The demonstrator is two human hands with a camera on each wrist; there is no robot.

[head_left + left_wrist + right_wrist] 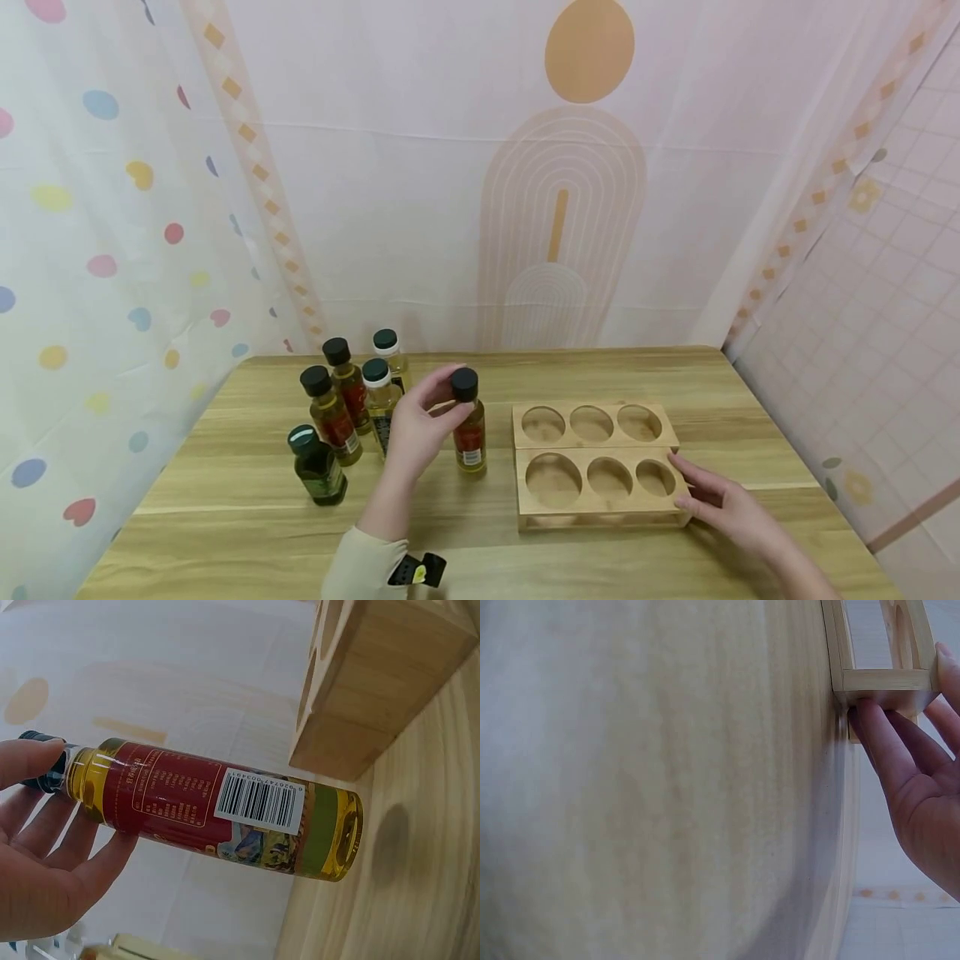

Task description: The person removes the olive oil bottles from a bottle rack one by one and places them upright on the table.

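My left hand (423, 421) pinches a bottle of golden oil (471, 437) by its black cap and neck, thumb on one side and fingers on the other. The bottle stands upright, its base seemingly just above the table. In the left wrist view, the oil bottle (217, 802) shows a red label and a white barcode. To its right lies a two-step wooden rack (592, 483) with several round holes, nothing in them. My right hand (723, 504) holds the rack's right end; in the right wrist view, fingers press the end of the wooden rack (885, 679).
Left of my left hand stand two more red-labelled oil bottles (335, 425), two paler bottles with green caps (382, 404) and a short dark green bottle (321, 475). The wooden table (247, 533) ends at a patterned curtain (420, 208) behind.
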